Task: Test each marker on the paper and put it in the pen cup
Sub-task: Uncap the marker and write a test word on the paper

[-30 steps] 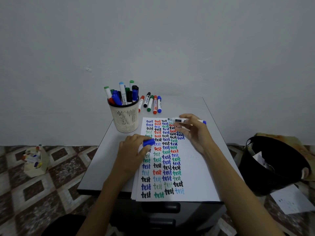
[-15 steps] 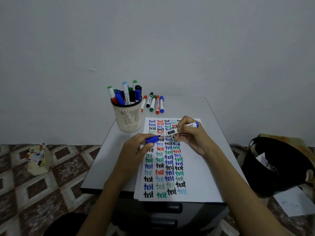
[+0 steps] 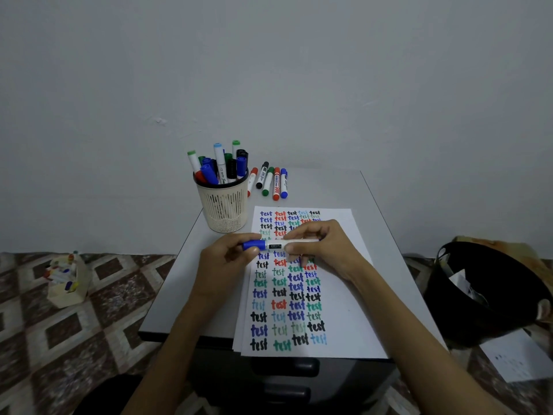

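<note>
I see the fingers (image 3: 239, 236) of the left hand (image 3: 223, 265) curled around a blue cap (image 3: 253, 245), thumb beneath it, index finger above. The right hand (image 3: 327, 250) grips the white barrel of the marker (image 3: 279, 245), with its fingers (image 3: 299, 235) wrapped over the top. Cap and barrel lie in one level line across the middle of the frame, the cap at the left end; I cannot tell whether it is pushed fully home. Both hands hang just above the paper (image 3: 353, 295), which carries rows of the word "test" in blue, red, green and black and reaches the near edge of the tabletop (image 3: 179, 295). Up and left of the hands stands the pen cup (image 3: 224, 208), cream, slotted and full of markers. Just right of it, five loose markers (image 3: 270, 181) lie side by side. At the right of the frame a black bin (image 3: 490, 304) sits on the floor, with a white sheet (image 3: 514, 354) below it. At the left, a small box (image 3: 67, 283) of pens rests on the patterned tiles.
</note>
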The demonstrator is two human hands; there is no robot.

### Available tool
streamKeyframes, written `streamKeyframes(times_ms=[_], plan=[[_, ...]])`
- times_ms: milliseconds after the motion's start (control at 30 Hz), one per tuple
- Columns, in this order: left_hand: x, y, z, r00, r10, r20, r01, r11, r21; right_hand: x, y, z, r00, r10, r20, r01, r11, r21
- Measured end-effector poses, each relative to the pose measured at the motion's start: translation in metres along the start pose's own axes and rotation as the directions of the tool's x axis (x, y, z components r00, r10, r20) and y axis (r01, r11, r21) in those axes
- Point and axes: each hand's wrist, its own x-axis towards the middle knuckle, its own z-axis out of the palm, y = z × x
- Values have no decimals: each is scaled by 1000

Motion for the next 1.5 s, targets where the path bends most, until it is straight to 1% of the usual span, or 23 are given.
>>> streamKeyframes(times_ms=[67,133,300,533,600,700,767,833,867,900,967,1000,1033,1067,1100,1133,1167,1233,1267,1300,1333,1400,1500], plan=[[0,2,-2,996,-85,-3,84,990,-114,0,3,3,1000,-25,-10,24,997,-76],[1,3,-3,994,-113,-1,111,980,-167,2,5,5,999,-51,2,50,993,-104],[4,2,-1,997,-72,-26,69,993,-93,2,6,7,996,-87,32,91,984,-153],[4,0,-1,998,54,-27,-52,998,44,1,7,11,994,-89,67,96,989,-116],[4,1,-1,998,61,-29,-60,997,43,2,7,10,994,-100,50,106,983,-149],[4,1,0,997,47,-53,-46,999,17,4,5,12,991,-129,-19,122,969,-215],[3,1,0,996,51,-77,-50,999,18,7,5,14,979,-197,-47,179,950,-257],[3,1,1,991,73,-113,-70,997,27,11,6,14,957,-286,-49,244,885,-397],[2,1,1,988,91,-127,-87,996,36,14,6,13,947,-321,-30,262,821,-507],[2,2,2,984,110,-137,-104,993,46,17,6,12,934,-357,11,283,721,-632],[1,2,2,982,123,-141,-116,991,60,21,3,11,899,-417,135,338,464,-819],[2,1,3,985,105,-133,-99,994,54,23,0,11,892,-416,177,344,372,-862],[2,1,4,991,72,-117,-67,997,42,25,-5,12,898,-401,183,328,330,-885],[2,0,4,995,34,-97,-31,999,37,28,-10,12,908,-385,164,300,325,-897],[3,-2,5,997,2,-78,1,999,42,31,-16,13,916,-381,130,271,344,-899],[5,-5,6,998,-18,-59,22,998,60,35,-24,14,917,-391,80,245,394,-886],[5,-8,6,999,-30,-42,34,996,83,38,-32,15,909,-417,18,233,471,-851],[7,-10,7,998,-53,-22,56,990,130,47,-54,20,864,-494,-96,281,633,-722],[8,-10,7,998,-59,-20,61,987,151,51,-66,26,840,-526,-134,332,692,-641],[8,-10,7,998,-58,-20,61,982,176,54,-78,33,817,-555,-154,385,725,-571],[7,-9,7,998,-54,-22,57,977,205,59,-90,41,791,-589,-163,433,728,-531],[6,-9,7,999,-32,-17,36,964,264,67,-108,58,737,-655,-168,512,703,-494],[5,-11,8,999,-9,53,-13,917,400,80,-119,78,701,-699,-141,564,664,-492]])
